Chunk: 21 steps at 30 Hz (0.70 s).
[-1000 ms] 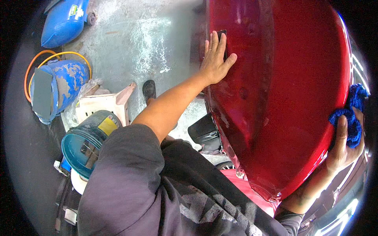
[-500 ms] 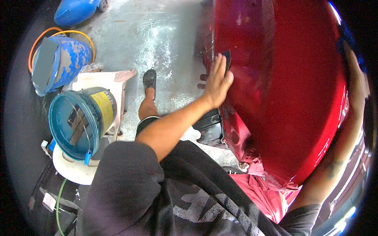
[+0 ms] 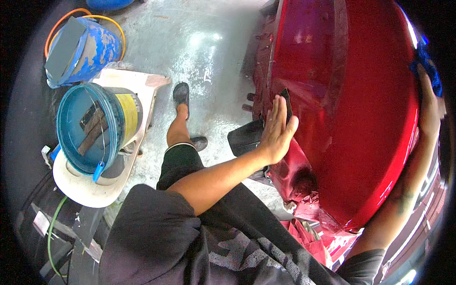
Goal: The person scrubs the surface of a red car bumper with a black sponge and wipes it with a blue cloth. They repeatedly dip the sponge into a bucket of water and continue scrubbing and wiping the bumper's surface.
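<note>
My left hand point(image 3: 278, 137) lies with fingers straight and close together along the left edge of a glossy red car panel point(image 3: 370, 118). Under its fingers it presses a thin black sheet point(image 3: 287, 102), which looks like sandpaper, against the panel. Much of the sheet is hidden by the fingers. At the far right, past the panel's curved edge, my right hand point(image 3: 430, 111) reaches forward with a blue cloth point(image 3: 430, 69) at its fingers. That hand is partly lost at the dark rim. Near my body the panel's corner point(image 3: 304, 190) is crumpled and torn.
To my left a teal bucket point(image 3: 64, 135) with water and dark pieces in it stands on a white plastic chair point(image 3: 80, 185). Beyond it are a scuffed blue bucket point(image 3: 104, 45) and an orange hose point(image 3: 52, 28). The floor point(image 3: 204, 61) looks wet.
My left hand has slid toward me along the panel edge with the black sheet. More of the blue cloth shows by my right hand. The view has shifted slightly, and a second shoe appears.
</note>
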Motion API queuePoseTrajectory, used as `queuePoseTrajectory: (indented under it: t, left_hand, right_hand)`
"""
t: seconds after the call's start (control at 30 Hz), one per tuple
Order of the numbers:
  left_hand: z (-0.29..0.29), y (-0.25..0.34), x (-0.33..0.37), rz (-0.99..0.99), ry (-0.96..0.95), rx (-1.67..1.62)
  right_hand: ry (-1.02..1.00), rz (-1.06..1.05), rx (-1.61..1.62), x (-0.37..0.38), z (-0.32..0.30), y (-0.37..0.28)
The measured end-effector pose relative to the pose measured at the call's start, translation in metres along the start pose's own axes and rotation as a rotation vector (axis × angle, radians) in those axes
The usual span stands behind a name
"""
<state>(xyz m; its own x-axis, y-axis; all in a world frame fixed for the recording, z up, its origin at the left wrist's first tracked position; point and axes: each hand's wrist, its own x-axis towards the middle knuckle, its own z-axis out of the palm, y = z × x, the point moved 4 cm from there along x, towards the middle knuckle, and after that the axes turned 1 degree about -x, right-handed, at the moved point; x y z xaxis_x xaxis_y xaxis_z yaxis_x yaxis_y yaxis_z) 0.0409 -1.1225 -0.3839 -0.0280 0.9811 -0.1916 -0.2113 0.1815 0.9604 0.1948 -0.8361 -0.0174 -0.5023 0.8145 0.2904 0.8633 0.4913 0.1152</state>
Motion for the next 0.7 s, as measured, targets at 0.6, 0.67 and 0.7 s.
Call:
queuePoseTrajectory:
  t: [0.6, 0.67, 0.7]
  left_hand:
    - [0.006, -0.019, 0.003, -0.176, -0.043, 0.083]
    - [0.002, -0.017, 0.002, -0.212, -0.065, 0.062]
    - [-0.006, -0.019, 0.021, -0.281, 0.006, 0.008]
  right_hand:
    - [0.045, 0.077, 0.121, 0.010, -0.015, -0.020]
    - [0.070, 0.039, 0.104, 0.014, -0.016, -0.023]
    - [0.080, 0.009, 0.077, 0.016, -0.014, -0.026]
